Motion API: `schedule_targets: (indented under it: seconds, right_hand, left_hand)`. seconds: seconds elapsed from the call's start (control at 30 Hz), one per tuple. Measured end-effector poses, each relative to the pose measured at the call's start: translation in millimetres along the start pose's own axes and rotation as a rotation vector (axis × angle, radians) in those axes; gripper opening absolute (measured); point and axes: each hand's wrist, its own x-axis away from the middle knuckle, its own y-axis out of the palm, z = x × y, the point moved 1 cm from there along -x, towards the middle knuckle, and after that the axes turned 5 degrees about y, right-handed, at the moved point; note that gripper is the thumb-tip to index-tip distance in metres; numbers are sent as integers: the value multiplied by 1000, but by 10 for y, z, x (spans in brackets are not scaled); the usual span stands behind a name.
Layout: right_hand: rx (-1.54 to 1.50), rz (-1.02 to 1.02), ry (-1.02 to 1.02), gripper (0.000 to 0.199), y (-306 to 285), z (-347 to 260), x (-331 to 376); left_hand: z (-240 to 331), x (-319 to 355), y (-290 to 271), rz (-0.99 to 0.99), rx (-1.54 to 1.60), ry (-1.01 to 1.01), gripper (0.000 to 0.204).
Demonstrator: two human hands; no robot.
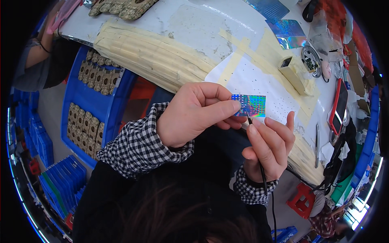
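Note:
Between the thumb and fingers of my left hand (194, 111) is a small shiny holographic sticker sheet (256, 106), with a grid of small squares on it. My right hand (269, 148) pinches a thin black pen-like tool (249, 120), and its pointed tip meets the lower edge of the sheet. A black cord (264, 178) runs down from that hand. Beneath the sheet, a white paper (269, 87) dotted with tiny dark specks lies taped to the table. Checked cuffs cover both my wrists.
A blue tray (91, 95) of camouflage-patterned casings stands at the left, with more casings (121, 7) on the table's far side. To the right are a tape-wrapped block (298, 75), a round metal dish (311, 60), a red-edged phone (338, 106) and tweezers (317, 146). Another person's arm (38, 54) shows far left.

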Motion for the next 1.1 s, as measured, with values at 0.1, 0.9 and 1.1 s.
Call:
schedule_targets:
  seconds: [0.1, 0.9, 1.1]
  right_hand:
    - [-30, 55, 5, 34, -4, 30, 15]
    - [309, 13, 260, 28, -375, 471, -37]
    - [350, -73, 203, 20, -357, 433, -120]
  left_hand:
    - [10, -3, 1, -7, -14, -10, 16]
    - [0, -25, 15, 1, -80, 0, 12]
    - [1, -25, 12, -3, -83, -4, 12]
